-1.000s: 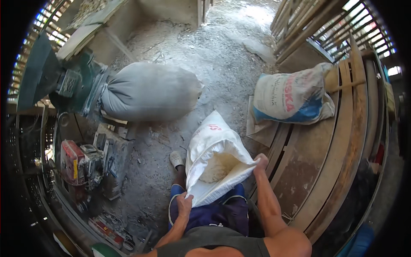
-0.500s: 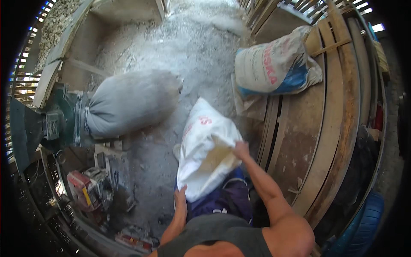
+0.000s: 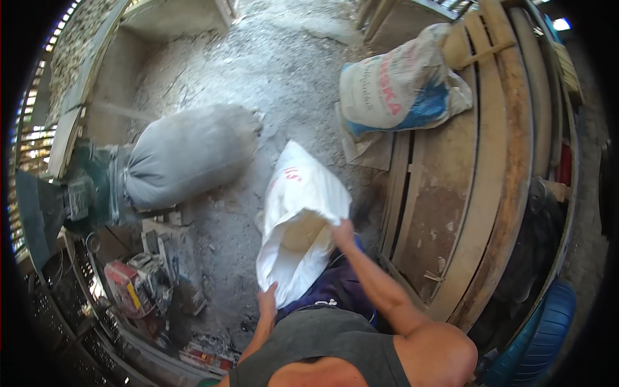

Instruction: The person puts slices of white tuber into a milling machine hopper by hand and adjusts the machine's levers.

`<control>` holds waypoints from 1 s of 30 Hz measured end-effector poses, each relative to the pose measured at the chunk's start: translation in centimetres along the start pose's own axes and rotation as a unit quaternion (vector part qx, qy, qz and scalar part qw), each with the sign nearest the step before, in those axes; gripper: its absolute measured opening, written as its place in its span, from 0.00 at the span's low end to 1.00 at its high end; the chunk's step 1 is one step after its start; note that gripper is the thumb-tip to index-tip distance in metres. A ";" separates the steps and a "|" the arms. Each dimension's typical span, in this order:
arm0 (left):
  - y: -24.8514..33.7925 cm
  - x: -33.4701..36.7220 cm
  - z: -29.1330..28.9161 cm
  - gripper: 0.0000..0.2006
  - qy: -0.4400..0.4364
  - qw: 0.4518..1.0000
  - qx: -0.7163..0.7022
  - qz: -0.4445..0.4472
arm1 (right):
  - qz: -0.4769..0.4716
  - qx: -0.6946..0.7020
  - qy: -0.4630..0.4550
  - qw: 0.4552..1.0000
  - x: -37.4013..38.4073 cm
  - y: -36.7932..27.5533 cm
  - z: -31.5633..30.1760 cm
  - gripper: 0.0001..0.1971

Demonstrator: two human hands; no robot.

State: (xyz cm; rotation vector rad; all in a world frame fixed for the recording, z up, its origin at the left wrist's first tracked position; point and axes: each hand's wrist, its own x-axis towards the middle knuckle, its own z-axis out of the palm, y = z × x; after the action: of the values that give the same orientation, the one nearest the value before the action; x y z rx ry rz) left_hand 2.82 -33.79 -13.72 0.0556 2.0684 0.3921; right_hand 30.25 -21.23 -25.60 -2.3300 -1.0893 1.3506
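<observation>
On dusty floor: white sack (red print) gripped by hands.

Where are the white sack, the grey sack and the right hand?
white sack (image 3: 303,193): head view, upper side panel.
grey sack (image 3: 187,155): head view, middle of its bulging body.
right hand (image 3: 342,231): head view, back of the hand at the sack's open rim.

— Where does the head view look from?

— From above the person's own shoulders, facing steeply down; the dusty floor fills the middle and edges bend toward the rim.

— How near?

— Close: the left hand and right hand sit low in the centre, on the white sack.

— And farther off?

— A grey sack beyond the left hand, wooden planks past the right.
</observation>
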 end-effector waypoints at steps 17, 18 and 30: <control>13.5 -16.5 6.4 0.16 -0.175 0.973 -0.057 0.141 | 0.056 0.440 0.070 0.894 0.2 -7.9 -27.1 0.09; 14.5 -17.4 6.9 0.15 -0.195 0.968 -0.040 0.154 | 0.055 0.482 0.078 0.871 0.0 -7.2 -28.4 0.10; 10.3 -10.2 20.3 0.13 -0.282 0.901 0.182 0.276 | -0.029 0.273 0.336 0.901 3.1 7.8 -30.6 0.20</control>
State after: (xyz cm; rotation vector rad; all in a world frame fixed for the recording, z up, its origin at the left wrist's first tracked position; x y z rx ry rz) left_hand 24.09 -20.90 -11.35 0.8947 1.4889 0.2740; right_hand 60.14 -19.64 -15.04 -2.0405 -0.4738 0.6077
